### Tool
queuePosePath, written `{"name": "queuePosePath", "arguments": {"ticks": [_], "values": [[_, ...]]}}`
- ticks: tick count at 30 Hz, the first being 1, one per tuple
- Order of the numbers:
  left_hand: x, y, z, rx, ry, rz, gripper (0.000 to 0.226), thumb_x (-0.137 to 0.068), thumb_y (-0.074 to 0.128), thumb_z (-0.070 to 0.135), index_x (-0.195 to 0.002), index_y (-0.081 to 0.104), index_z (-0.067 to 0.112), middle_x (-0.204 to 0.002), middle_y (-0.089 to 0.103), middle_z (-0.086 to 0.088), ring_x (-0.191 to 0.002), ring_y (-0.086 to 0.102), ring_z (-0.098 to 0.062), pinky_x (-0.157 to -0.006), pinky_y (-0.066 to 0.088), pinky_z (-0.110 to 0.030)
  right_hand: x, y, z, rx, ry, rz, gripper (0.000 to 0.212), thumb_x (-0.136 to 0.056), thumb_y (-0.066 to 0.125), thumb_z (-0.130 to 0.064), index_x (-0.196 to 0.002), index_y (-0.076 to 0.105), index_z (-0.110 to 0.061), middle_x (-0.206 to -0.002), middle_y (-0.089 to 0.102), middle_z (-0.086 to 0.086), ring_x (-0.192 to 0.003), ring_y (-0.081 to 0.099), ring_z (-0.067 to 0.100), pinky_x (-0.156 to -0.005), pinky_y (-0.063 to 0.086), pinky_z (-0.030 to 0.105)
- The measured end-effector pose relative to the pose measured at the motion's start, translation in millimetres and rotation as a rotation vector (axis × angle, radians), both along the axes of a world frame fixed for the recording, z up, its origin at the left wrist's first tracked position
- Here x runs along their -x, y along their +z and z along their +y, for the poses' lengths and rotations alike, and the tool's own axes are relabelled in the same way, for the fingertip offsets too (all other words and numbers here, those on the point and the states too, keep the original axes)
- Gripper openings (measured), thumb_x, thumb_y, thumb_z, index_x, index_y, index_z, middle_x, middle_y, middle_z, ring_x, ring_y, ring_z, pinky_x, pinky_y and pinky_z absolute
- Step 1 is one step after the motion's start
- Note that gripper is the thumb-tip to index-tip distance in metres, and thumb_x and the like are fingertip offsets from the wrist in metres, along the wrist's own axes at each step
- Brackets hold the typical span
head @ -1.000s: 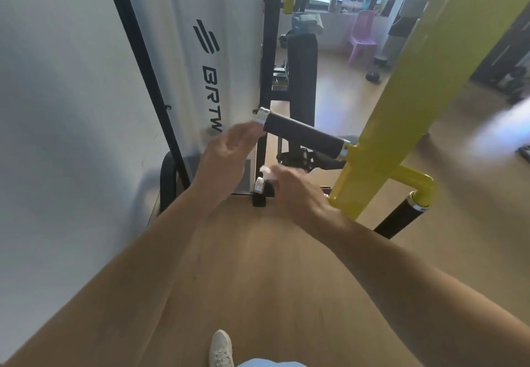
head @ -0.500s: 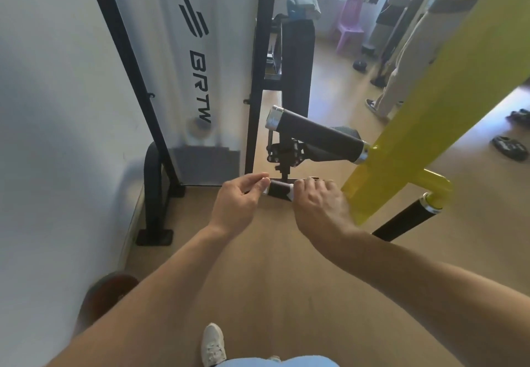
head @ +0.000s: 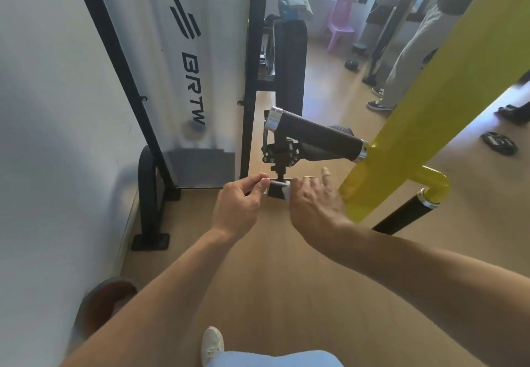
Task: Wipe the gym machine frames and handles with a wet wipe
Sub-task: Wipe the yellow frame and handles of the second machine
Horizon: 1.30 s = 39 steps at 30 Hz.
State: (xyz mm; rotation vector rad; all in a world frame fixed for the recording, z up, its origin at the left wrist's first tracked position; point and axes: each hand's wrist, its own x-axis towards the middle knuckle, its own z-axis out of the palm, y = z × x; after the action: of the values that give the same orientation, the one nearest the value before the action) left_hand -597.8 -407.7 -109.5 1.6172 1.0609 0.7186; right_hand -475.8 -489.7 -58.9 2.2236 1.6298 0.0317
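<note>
Both hands are out in front of me over the wood floor (head: 258, 266). My left hand (head: 238, 206) is pinching one end of the wet wipe (head: 276, 190) between thumb and fingers. My right hand (head: 312, 203) holds the other end, index finger sticking up. The black handle (head: 318, 134) on the yellow frame (head: 430, 103) sits just above.

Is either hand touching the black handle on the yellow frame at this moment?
No, the left hand and right hand hold a small packet below the black handle, apart from it.
</note>
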Motion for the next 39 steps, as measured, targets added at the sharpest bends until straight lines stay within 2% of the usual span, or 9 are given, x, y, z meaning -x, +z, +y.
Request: {"name": "queuePosePath", "arguments": {"ticks": [7,12,16,19,23,27,31,36,39], "values": [[6,-4,3,0.007,-0.03,0.015,0.032,-0.095,0.063,0.044,-0.121,0.073,0.028,-0.115,0.076,0.008,-0.104,0.071,-0.011,-0.091,0.06,-0.038,11,-4,-10,-0.192,0.092,0.355,0.077,-0.098,0.026,-0.064,-0.155,0.021,-0.013,-0.157,0.036,0.006,-0.146,0.03,0.024,-0.124,0.005,0.044],[4,-2,-1,0.016,0.011,0.004,0.034,-0.094,0.063,0.046,-0.12,0.073,0.026,-0.107,0.077,0.005,-0.089,0.067,-0.012,-0.088,0.061,-0.043,-6,15,-25,-0.075,0.036,0.009,0.05,-0.103,0.034,-0.02,-0.149,0.035,-0.001,-0.143,0.053,0.016,-0.13,0.052,0.029,-0.121,0.017,0.046],[1,-2,-4,0.008,0.004,0.029,0.036,-0.095,0.061,0.047,-0.122,0.072,0.026,-0.119,0.075,0.004,-0.104,0.068,-0.013,-0.095,0.057,-0.039,-1,21,-34,0.155,0.039,-0.295,0.039,-0.103,0.037,-0.012,-0.133,0.048,0.011,-0.132,0.058,0.028,-0.128,0.051,0.043,-0.12,0.009,0.059],[-1,-3,-12,-0.004,0.015,0.03,0.037,-0.097,0.058,0.047,-0.125,0.07,0.026,-0.122,0.073,0.005,-0.11,0.067,-0.014,-0.099,0.055,-0.036,-4,27,-41,0.026,0.158,-0.347,0.024,-0.098,0.049,-0.01,-0.097,0.071,-0.001,-0.091,0.073,0.021,-0.098,0.069,0.039,-0.116,0.024,0.06],[-6,-5,-32,0.073,0.129,0.002,0.044,-0.099,0.048,0.052,-0.128,0.063,0.022,-0.119,0.068,0.006,-0.107,0.06,-0.01,-0.091,0.046,-0.026,-1,29,-80,-0.354,0.373,0.035,0.005,-0.085,0.072,-0.019,-0.08,0.071,-0.018,-0.071,0.074,0.001,-0.069,0.072,0.023,-0.086,0.056,0.041],[-7,-29,-75,0.232,0.158,-0.046,0.053,-0.095,0.045,0.063,-0.084,0.064,0.014,-0.08,0.071,0.0,-0.079,0.067,-0.019,-0.074,0.048,-0.037,-28,-1,-137,-0.238,-0.233,0.574,0.016,-0.089,0.065,-0.036,-0.078,0.059,-0.025,-0.073,0.063,-0.007,-0.064,0.059,0.012,-0.056,0.047,0.029],[-27,-12,-125,-0.137,-0.174,-0.077,0.038,-0.089,0.063,0.053,-0.073,0.066,0.019,-0.064,0.064,0.015,-0.058,0.057,0.0,-0.058,0.045,-0.023,-97,-44,-187,-0.462,-0.836,0.987,0.022,-0.082,0.077,-0.028,-0.076,0.059,-0.018,-0.078,0.065,0.004,-0.063,0.057,0.017,-0.055,0.047,0.032],[-83,71,-148,-0.941,-0.437,-0.216,0.018,-0.093,0.066,0.017,-0.109,0.073,0.013,-0.114,0.073,0.002,-0.111,0.067,-0.017,-0.096,0.052,-0.04,-119,-31,-172,-1.428,-0.81,1.155,0.011,-0.084,0.079,-0.025,-0.082,0.068,-0.025,-0.071,0.069,-0.006,-0.066,0.061,0.016,-0.063,0.052,0.032],[-114,112,-142,-1.253,-0.383,0.146,0.044,-0.089,0.061,0.019,-0.133,0.062,0.015,-0.14,0.061,-0.004,-0.139,0.049,-0.028,-0.118,0.031,-0.052,-111,-25,-147,-1.655,-0.757,1.388,0.002,-0.089,0.072,-0.016,-0.089,0.071,-0.017,-0.071,0.07,-0.008,-0.066,0.063,0.009,-0.066,0.051,0.025]]}}
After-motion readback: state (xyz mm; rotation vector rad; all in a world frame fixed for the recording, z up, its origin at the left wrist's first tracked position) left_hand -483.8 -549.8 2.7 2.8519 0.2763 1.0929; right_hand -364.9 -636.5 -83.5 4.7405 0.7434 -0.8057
